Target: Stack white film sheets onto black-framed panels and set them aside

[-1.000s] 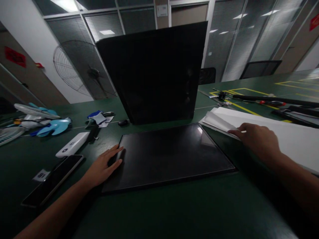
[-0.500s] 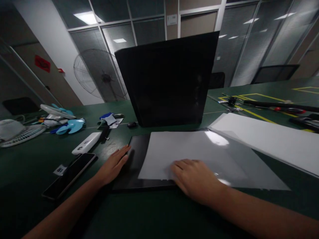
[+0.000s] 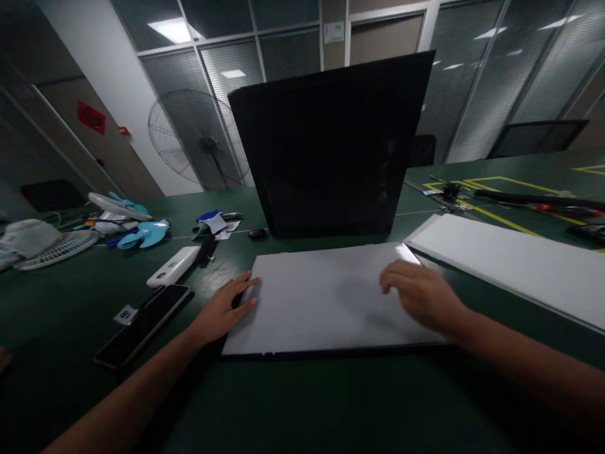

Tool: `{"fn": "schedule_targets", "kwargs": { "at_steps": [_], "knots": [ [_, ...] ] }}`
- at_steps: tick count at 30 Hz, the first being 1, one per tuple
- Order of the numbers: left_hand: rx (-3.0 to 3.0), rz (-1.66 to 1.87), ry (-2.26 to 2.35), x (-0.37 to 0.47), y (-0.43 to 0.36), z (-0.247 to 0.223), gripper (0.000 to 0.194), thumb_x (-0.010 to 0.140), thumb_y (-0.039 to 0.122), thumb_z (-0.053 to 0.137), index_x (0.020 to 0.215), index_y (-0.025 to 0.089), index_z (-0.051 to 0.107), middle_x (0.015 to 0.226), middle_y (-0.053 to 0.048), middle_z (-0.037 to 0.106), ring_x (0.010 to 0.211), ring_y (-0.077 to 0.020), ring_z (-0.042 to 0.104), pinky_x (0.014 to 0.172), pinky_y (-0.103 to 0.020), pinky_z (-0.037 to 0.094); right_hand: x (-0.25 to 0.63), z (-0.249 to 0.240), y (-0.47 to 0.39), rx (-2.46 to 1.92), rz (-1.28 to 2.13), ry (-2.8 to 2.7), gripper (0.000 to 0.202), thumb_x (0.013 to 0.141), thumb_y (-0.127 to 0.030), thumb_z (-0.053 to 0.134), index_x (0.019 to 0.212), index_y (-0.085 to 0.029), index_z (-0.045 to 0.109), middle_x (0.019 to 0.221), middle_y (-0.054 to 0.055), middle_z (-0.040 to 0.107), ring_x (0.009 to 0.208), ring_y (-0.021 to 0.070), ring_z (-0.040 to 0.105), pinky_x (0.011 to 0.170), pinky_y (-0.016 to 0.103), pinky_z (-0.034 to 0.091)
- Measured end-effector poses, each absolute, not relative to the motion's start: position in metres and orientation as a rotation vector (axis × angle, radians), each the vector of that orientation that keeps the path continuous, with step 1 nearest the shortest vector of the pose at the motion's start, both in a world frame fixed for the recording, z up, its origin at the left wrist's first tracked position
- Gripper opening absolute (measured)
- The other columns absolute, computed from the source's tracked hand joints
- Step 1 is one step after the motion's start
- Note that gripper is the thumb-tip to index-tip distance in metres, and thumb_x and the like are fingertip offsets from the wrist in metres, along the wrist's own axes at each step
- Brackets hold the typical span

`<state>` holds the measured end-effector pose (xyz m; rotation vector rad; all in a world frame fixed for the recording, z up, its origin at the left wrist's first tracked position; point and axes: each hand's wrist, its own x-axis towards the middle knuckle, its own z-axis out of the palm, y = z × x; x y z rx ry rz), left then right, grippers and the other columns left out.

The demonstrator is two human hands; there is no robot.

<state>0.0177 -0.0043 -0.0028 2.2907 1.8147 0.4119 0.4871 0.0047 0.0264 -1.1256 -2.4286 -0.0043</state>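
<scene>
A white translucent sheet (image 3: 302,302) lies over a flat dark panel (image 3: 331,354), whose front edge shows as a thin black strip. At the sheet's left edge, my left hand (image 3: 227,310) rests with its fingers spread, fingertips on the sheet's border. My right hand (image 3: 423,295) is over the sheet's right part, slightly blurred, with fingers loosely bent and nothing seen in them. A shadow falls on the sheet to the left of it. Behind the sheet, a large black panel (image 3: 331,151) stands upright, leaning back a little.
A stack of white sheets (image 3: 510,261) lies to the right. At left are a phone (image 3: 144,328), a white device (image 3: 174,266) and light-blue fan blades (image 3: 144,234). A black mouse-like object (image 3: 256,233) sits near the upright panel. Tools (image 3: 534,200) lie at the far right.
The sheet has shifted left and now covers the dark panel's left part, which was bare. My right hand has moved right and away from me. My left hand's fingers are now over the edge.
</scene>
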Motion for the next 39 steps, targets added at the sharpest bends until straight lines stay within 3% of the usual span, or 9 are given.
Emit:
{"fn": "schedule_targets", "kwargs": {
  "at_steps": [3,6,9,15,19,23,26,33,39],
  "knots": [
    [2.290,0.401,1.832,0.018,-0.005,-0.002,0.065,0.100,0.064,0.048,0.154,0.027,0.054,0.168,-0.011,0.040,0.154,-0.0372,0.037,0.122,-0.064,0.034,0.580,0.010,0.029,-1.583,-0.271,-2.219,0.036,0.095,-0.024,0.035,0.072,-0.022,0.062,0.076,0.009,0.065,0.064,0.0200,0.055,0.062,0.035,0.042],
    [2.302,0.372,1.874,0.018,-0.005,-0.005,0.066,0.099,0.065,0.048,0.154,0.029,0.053,0.168,-0.009,0.039,0.154,-0.0389,0.036,0.121,-0.064,0.035,0.650,0.000,0.039,-1.964,-0.448,-1.921,0.038,0.095,-0.029,0.031,0.067,-0.024,0.056,0.071,0.010,0.062,0.058,0.0206,0.047,0.061,0.037,0.037],
    [2.343,0.351,1.857,0.016,-0.004,-0.007,0.066,0.101,0.064,0.046,0.156,0.028,0.052,0.169,-0.009,0.038,0.155,-0.0370,0.036,0.123,-0.062,0.034,0.683,0.000,0.042,-2.135,-0.465,-1.758,0.035,0.093,-0.025,0.033,0.075,-0.023,0.063,0.078,0.013,0.066,0.062,0.0215,0.048,0.066,0.039,0.037],
    [2.359,0.323,1.861,0.016,-0.002,-0.008,0.067,0.102,0.063,0.041,0.158,0.027,0.049,0.170,-0.009,0.036,0.154,-0.0365,0.038,0.122,-0.062,0.034,0.680,0.000,0.049,-2.237,-0.262,-1.795,0.037,0.096,-0.027,0.038,0.093,-0.019,0.075,0.094,0.015,0.071,0.076,0.0252,0.059,0.069,0.038,0.038],
    [2.351,0.320,1.872,0.017,-0.002,-0.005,0.068,0.101,0.064,0.043,0.156,0.025,0.052,0.168,-0.011,0.038,0.152,-0.0385,0.041,0.120,-0.064,0.038,0.674,-0.006,0.055,-2.058,-0.281,-1.871,0.041,0.099,-0.033,0.039,0.116,-0.019,0.073,0.119,0.015,0.070,0.106,0.0304,0.064,0.088,0.042,0.049],
    [2.356,0.341,1.880,0.019,-0.002,-0.004,0.066,0.101,0.063,0.043,0.155,0.026,0.053,0.167,-0.009,0.041,0.150,-0.0371,0.045,0.119,-0.061,0.040,0.677,-0.024,0.063,-1.951,-0.360,-1.994,0.069,0.101,-0.059,0.039,0.151,-0.015,0.055,0.154,0.021,0.050,0.141,0.0398,0.046,0.113,0.059,0.039],
    [2.361,0.323,1.885,0.019,-0.002,-0.005,0.067,0.102,0.063,0.041,0.155,0.024,0.054,0.167,-0.010,0.040,0.151,-0.0370,0.043,0.120,-0.061,0.039,0.682,-0.036,0.068,-2.055,-0.308,-2.005,0.086,0.099,-0.074,0.034,0.161,-0.016,0.043,0.164,0.022,0.036,0.152,0.0426,0.032,0.119,0.066,0.029],
    [2.367,0.289,1.908,0.017,-0.002,-0.005,0.066,0.102,0.062,0.041,0.156,0.027,0.051,0.168,-0.009,0.039,0.150,-0.0373,0.044,0.118,-0.062,0.041,0.672,-0.020,0.059,-2.115,-0.104,-2.029,0.082,0.100,-0.073,0.031,0.155,-0.016,0.052,0.148,0.020,0.057,0.122,0.0395,0.063,0.099,0.056,0.050],
    [2.390,0.317,1.887,0.017,-0.002,-0.005,0.063,0.102,0.061,0.043,0.155,0.028,0.054,0.166,-0.009,0.042,0.149,-0.0377,0.045,0.119,-0.062,0.041,0.660,-0.005,0.048,-2.135,-0.112,-1.987,0.063,0.104,-0.062,0.036,0.142,-0.020,0.065,0.135,0.017,0.067,0.109,0.0354,0.067,0.089,0.050,0.053]
  ]
}}
